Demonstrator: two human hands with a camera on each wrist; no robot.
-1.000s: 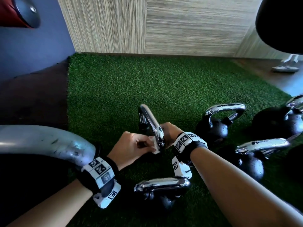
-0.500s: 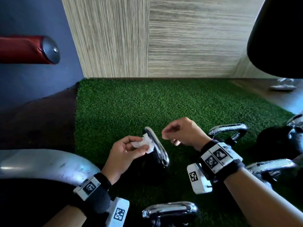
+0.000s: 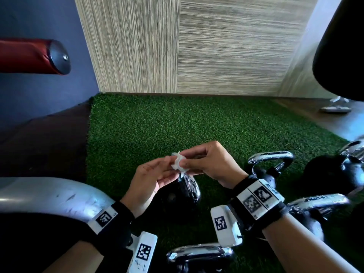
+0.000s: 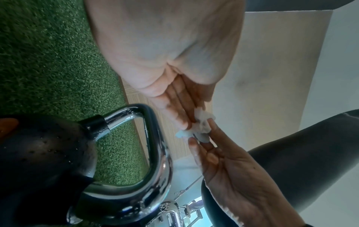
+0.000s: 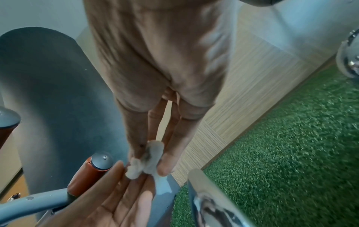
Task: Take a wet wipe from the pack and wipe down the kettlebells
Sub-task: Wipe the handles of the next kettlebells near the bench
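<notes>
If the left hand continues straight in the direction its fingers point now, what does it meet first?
The crumpled wet wipe, already at the left hand's fingertips, then the right hand's fingers just behind it, which pinch the same wipe.

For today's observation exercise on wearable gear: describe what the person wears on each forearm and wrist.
Both forearms are bare, with no sleeves. The left wrist and the right wrist each carry a black fabric band faced with white panels printed with square black-and-white code markings. A white boxy block, also bearing such a marking, juts from each band. No gloves and no cables show.
</notes>
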